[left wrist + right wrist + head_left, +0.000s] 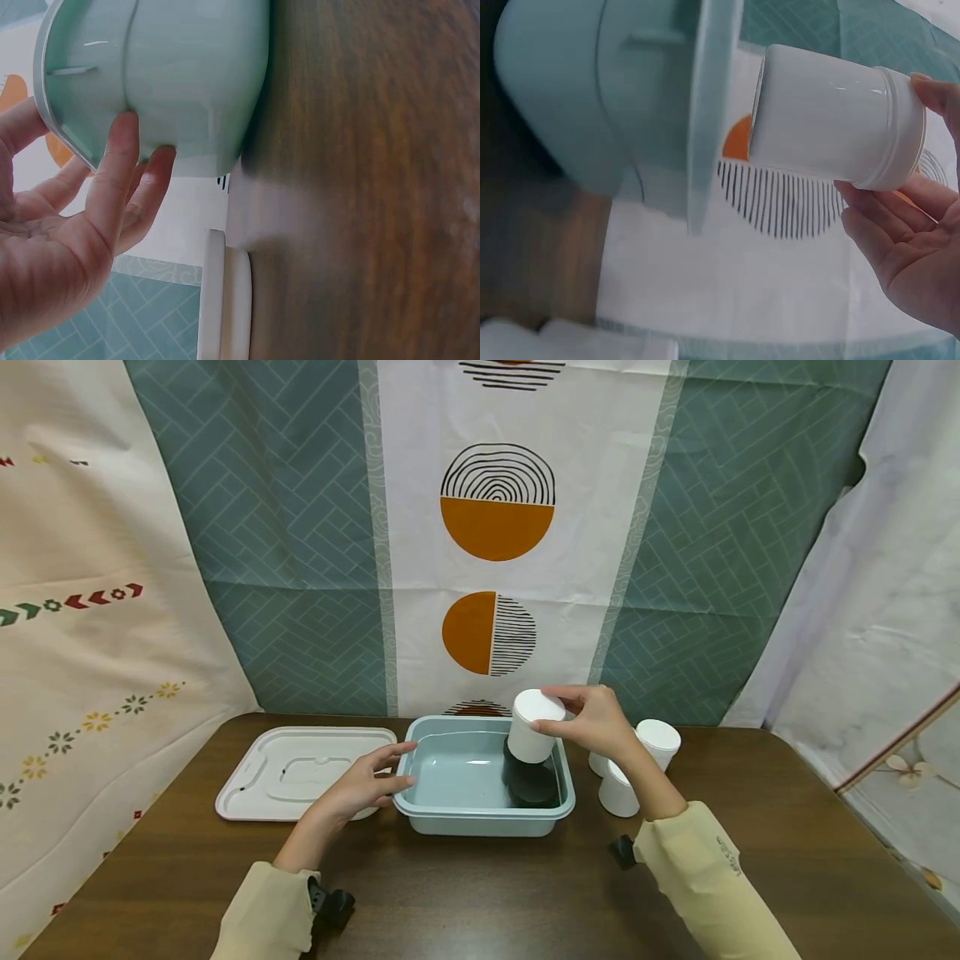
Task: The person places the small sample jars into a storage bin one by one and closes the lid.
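Observation:
A pale blue-green plastic bin (457,777) stands on the table. My right hand (592,718) holds a white lidded jar (531,743) by its lid, upright above the bin's right side. In the right wrist view, thumb and fingers are spread around the jar's lid (900,127), and the base is clear of the rim. My left hand (367,781) holds the bin's left rim; in the left wrist view, fingertips (124,127) press its outer wall. Below the jar, a dark round patch (531,785) shows in the bin; whether shadow or object, I cannot tell.
Left of the bin lies a white flat lid (300,764), partly behind my left hand. More white jars (658,739) stand to the right, partly hidden by my right arm. A patterned curtain (495,635) hangs behind the brown wooden table (480,893).

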A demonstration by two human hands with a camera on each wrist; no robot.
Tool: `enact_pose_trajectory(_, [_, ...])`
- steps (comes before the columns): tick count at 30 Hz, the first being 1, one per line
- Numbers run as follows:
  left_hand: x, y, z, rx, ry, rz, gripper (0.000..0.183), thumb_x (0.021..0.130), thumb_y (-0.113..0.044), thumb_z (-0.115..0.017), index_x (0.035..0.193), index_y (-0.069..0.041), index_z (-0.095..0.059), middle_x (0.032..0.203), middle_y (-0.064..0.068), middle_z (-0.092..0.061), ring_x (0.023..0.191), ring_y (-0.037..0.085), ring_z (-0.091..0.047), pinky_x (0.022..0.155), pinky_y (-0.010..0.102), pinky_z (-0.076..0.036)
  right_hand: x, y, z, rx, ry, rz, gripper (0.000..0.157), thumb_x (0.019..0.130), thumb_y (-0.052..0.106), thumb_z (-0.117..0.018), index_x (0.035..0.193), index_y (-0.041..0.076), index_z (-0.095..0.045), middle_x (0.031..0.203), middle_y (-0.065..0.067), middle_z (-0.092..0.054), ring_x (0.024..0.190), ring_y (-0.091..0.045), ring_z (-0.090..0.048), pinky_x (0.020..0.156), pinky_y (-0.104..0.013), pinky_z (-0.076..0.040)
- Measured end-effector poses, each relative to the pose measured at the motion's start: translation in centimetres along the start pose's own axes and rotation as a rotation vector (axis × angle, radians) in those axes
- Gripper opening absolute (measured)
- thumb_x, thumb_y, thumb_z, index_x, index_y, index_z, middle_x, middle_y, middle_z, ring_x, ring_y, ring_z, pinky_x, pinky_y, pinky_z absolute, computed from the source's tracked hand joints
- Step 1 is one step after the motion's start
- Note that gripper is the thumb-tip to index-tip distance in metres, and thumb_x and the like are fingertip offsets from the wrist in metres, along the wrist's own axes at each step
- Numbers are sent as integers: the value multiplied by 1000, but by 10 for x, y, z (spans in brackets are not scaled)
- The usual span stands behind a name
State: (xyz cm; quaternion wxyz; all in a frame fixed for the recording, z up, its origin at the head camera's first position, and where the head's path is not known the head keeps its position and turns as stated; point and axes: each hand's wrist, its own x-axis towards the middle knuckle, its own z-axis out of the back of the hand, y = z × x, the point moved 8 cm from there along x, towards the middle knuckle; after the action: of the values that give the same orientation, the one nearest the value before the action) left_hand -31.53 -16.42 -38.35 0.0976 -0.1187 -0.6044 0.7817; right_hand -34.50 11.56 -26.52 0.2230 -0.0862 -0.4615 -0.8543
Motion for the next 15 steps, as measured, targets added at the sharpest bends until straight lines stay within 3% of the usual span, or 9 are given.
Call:
enact_pose_trajectory(7, [0,-1,0,11,3,-3,62,86,-16,-63,139,-3,-34,135,30,-34,109,33,-50,76,39,-52,11,7,-26,63,-17,40,48,67,14,-80,109,-5,-64,110,-17,-63,101,-27,-61,85,-35,-48])
enact_pose_trajectory(15, [0,-1,0,17,-4,5,62,86,-18,-63,139,-4,-35,135,29,-35,111,35,-49,77,41,-51,19,11,-59,48,-11,93,46,67,15,-80,106,-5,-66,106,-15,-65,95,-25,-61,83,-35,-49])
